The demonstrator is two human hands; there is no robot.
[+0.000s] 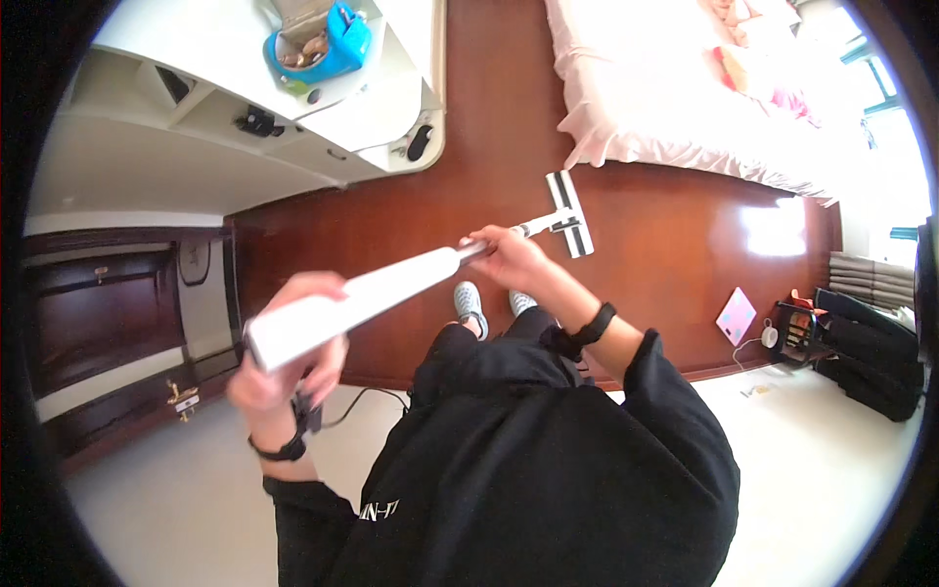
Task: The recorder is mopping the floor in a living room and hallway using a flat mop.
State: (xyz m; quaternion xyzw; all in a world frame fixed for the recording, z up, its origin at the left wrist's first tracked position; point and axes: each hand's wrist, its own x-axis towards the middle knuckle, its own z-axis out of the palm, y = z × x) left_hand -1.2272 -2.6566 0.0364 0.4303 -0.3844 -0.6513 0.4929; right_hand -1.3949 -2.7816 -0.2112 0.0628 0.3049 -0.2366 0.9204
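Across the front of my body slants a white floor mop (352,304), its thick upper handle pointing to the lower left. My left hand (290,359), slightly blurred, is around this thick part near its top end. Farther down, my right hand (506,257) is closed around the thin metal pole. The flat mop head (570,214), white with dark stripes, rests on the reddish-brown wooden floor (491,176) near the bed's corner. Both wrists wear black bands. My light-coloured shoes (469,304) stand just below the pole.
A bed (631,95) with a pale ruffled cover stands ahead right. On the white desk (220,51) at left sits an open blue bag (323,48). A pink board (736,317), a cable and a black rack (796,334) are at right. A dark door (103,315) is left.
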